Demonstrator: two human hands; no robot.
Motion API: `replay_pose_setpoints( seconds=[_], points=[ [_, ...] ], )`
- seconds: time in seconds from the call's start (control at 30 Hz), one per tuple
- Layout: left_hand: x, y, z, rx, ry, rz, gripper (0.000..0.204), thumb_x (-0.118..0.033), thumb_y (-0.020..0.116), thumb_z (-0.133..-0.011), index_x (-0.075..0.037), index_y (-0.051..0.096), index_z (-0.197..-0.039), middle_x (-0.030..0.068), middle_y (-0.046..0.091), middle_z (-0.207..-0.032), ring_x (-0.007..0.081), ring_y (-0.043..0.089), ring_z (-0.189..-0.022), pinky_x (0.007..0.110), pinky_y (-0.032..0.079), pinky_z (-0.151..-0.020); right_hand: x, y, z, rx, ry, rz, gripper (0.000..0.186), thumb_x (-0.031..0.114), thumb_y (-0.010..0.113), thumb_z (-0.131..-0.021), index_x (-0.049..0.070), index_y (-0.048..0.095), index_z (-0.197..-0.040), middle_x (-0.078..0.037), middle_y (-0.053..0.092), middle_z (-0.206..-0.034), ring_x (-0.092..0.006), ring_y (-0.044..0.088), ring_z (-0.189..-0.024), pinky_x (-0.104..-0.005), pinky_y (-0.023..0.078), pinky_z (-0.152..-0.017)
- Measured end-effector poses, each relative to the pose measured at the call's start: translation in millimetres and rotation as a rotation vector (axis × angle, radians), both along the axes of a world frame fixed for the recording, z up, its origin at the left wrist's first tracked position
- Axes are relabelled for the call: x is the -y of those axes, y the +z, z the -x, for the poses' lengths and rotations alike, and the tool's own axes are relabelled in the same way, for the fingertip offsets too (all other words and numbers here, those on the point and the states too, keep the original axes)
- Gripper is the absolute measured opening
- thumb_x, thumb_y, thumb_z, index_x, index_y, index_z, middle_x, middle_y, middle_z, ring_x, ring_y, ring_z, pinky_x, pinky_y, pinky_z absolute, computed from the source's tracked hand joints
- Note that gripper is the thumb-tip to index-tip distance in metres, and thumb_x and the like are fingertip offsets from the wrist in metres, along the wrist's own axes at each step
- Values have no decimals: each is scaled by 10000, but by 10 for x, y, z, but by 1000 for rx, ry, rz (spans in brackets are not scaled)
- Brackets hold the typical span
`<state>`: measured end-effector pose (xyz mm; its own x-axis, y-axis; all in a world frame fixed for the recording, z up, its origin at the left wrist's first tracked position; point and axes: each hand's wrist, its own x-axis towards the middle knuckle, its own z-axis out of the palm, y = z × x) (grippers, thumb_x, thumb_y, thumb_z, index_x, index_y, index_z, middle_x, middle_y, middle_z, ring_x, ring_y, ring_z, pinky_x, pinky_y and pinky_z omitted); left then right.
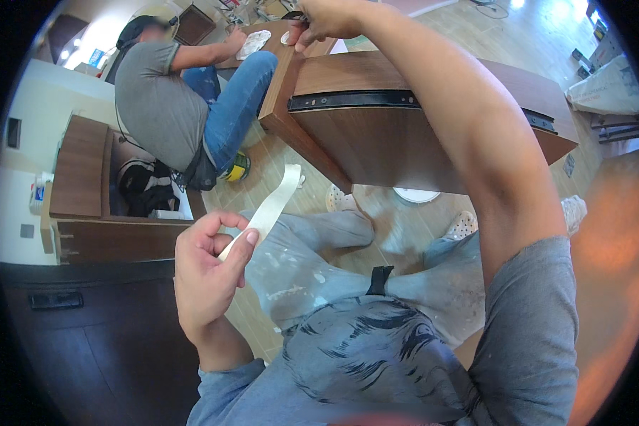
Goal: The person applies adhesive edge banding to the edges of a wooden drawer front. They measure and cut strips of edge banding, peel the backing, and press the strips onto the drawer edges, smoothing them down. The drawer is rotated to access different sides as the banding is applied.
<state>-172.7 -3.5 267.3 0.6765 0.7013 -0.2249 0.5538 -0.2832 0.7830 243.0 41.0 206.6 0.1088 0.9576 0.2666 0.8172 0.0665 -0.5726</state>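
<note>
My left hand [216, 266] pinches a strip of cream masking tape [273, 202] between thumb and fingers. The strip's free end points up and away from me. Over the upper corner of a brown wooden drawer [397, 145], my right hand [326, 21] has its fingers bent downward. A small dark thing shows by these fingers, but the frame's top edge cuts it off and I cannot make out what it is. The drawer stands tilted across from my knees, with a black metal slide rail [355, 101] along its side.
A co-worker [160, 106] sits at the left, one arm reaching to a white patterned piece [254, 45] on a wooden panel. Behind them stands an open cabinet [82, 170] with dark items inside. A yellow-and-black can [238, 167] and a white round lid [417, 195] are on the tiled floor.
</note>
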Motion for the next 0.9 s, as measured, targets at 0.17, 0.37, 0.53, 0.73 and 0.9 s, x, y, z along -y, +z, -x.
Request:
replay_pose_setpoints(
  seconds=[0.17,0.37,0.53,0.73,0.9],
  points=[
    [-88,-111,0,-1,36,-11,119,-103,733,-993,0,678,-1015,-33,612,-584,7,484,-469,204,312,-445,-37,-86,-98,-142,-15,-42,166,110,841,-821,51,828,-976,-119,767,-805,-218,739,-769,-379,570,-684],
    [-138,-194,-21,-29,41,-17,127,-116,735,-994,-6,675,-1014,-33,620,-587,10,489,-463,207,314,-440,-89,-281,-129,-207,-69,-53,94,93,727,-862,43,801,-892,-146,766,-798,-250,745,-715,-394,583,-661],
    [-155,-269,-44,-70,38,-30,128,-125,735,-994,-10,680,-1011,-35,616,-580,16,489,-460,212,318,-443,-68,-237,-129,-37,-129,-163,189,163,751,-789,33,800,-917,-210,772,-847,-317,760,-773,-430,593,-719],
    [-158,-310,-46,-92,37,-34,139,-132,736,-995,-6,682,-1016,-32,616,-580,19,483,-457,219,322,-444,-45,-206,30,-20,-85,-280,248,196,774,-733,20,787,-907,-228,763,-857,-356,754,-798,-448,589,-741],
    [-162,-321,-38,-116,39,-51,139,-125,735,-995,2,682,-1018,-28,624,-590,16,481,-459,218,321,-445,15,-145,119,-48,-156,-259,233,195,770,-736,6,768,-871,-237,748,-822,-361,743,-770,-453,581,-729]
  ],
)
